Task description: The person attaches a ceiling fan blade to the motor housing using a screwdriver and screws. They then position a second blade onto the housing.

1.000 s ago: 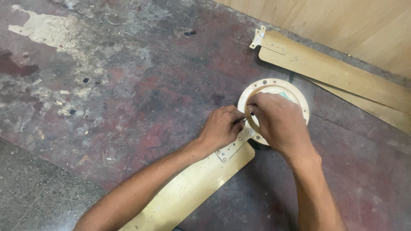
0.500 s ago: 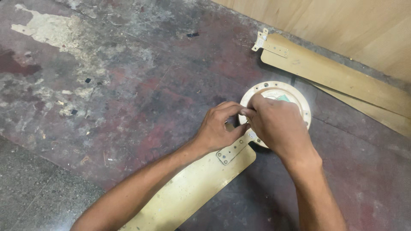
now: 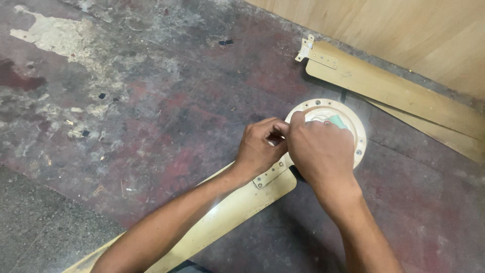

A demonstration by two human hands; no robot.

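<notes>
Left hand [image 3: 261,146]: centre of frame, fingers pinched shut on something too small to make out.
Right hand [image 3: 317,151]: curled over the round cream metal fan hub [image 3: 353,124], right of centre; grip hidden.
Cream fan blade [image 3: 227,215]: runs lower left from hub.
Spare blades [image 3: 394,91]: upper right.

Fan motor housing [image 3: 348,119] lies on the floor [image 3: 151,101], right of centre. One fan blade [image 3: 222,215] extends from its near-left edge toward the lower left. Left hand [image 3: 260,146] and right hand [image 3: 318,151] meet over that junction, touching. Two further blades [image 3: 394,91] lie behind the housing, along the wall panel [image 3: 404,30].
</notes>
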